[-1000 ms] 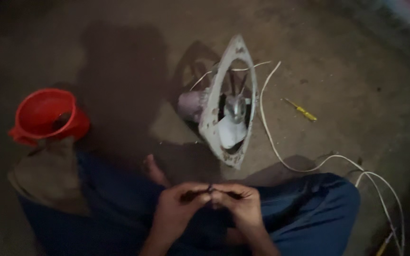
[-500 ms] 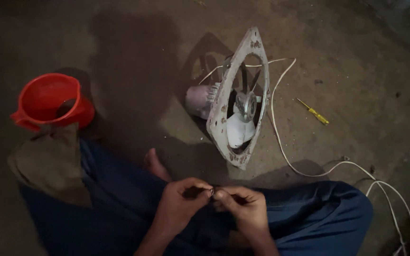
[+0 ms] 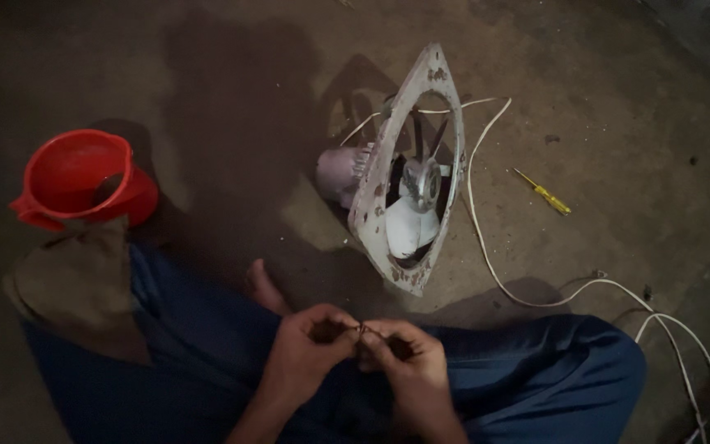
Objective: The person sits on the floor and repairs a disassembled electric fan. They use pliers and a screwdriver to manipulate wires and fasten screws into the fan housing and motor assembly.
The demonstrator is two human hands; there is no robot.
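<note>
Dim concrete floor (image 3: 232,74) lies under a cross-legged person. Fingertips of the left hand (image 3: 310,349) and right hand (image 3: 408,362) pinch a thin wire (image 3: 365,330) between them, near the lap, seemingly for close work. Farther off stand a fan (image 3: 408,177), white cord (image 3: 486,247), screwdriver (image 3: 544,193) and, left, a red jug (image 3: 80,177).

Head camera, looking down (close), floor (image 3: 232,99)

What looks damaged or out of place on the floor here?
The exhaust fan stands tilted on its edge on the bare floor, its white frame chipped and rust-spotted. Its white cable trails loose across the floor, and a yellow screwdriver lies apart beside it.
</note>
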